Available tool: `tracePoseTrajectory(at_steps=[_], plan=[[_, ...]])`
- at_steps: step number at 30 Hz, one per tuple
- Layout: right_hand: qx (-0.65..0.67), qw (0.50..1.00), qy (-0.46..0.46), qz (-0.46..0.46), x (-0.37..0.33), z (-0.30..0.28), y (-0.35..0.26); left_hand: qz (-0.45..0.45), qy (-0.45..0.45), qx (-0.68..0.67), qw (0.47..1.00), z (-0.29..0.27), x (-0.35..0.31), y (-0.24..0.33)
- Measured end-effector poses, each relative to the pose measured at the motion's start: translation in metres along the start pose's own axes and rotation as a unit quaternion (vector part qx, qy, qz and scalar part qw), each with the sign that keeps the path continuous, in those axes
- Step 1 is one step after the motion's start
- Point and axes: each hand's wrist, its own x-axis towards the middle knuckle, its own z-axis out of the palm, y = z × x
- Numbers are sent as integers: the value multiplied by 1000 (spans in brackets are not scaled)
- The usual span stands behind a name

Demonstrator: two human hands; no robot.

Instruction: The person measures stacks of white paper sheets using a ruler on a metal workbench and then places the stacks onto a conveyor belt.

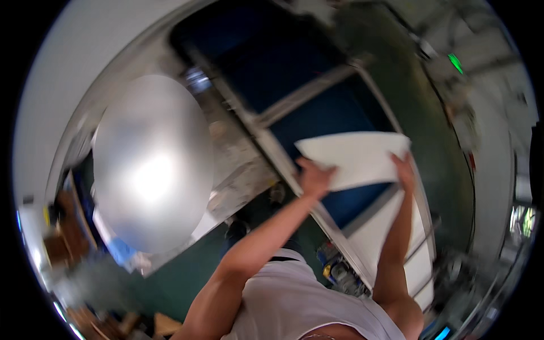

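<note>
Between my two hands is a white sheet [357, 156], blurred a little by motion. It lies over a blue surface [317, 119] set in a long light-coloured frame. My left hand [317, 177] grips the sheet's left edge, with the thumb side over it. At the right edge my right hand [403, 170] has its fingers closed on the sheet. Nearer to me, white flat pieces [368, 241] lie within the same frame. What the sheet is made of I cannot tell.
A large shiny silvery oval [153, 164] covers much of a cluttered table [246, 170] on the left. Tools or parts [340, 272] sit low beside the frame. Brown boxes [65, 241] stand at far left. Green floor [187, 283] shows below the table.
</note>
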Motion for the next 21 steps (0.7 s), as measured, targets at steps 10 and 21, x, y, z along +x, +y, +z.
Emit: tracePoseTrajectory(at_steps=[10, 21], plan=[[85, 951, -183, -235, -273, 124, -263, 191, 177, -76, 962, -364, -154, -136], [40, 877, -411, -247, -574, 613, -330, -101, 331, -59, 936, -735, -152, -485]])
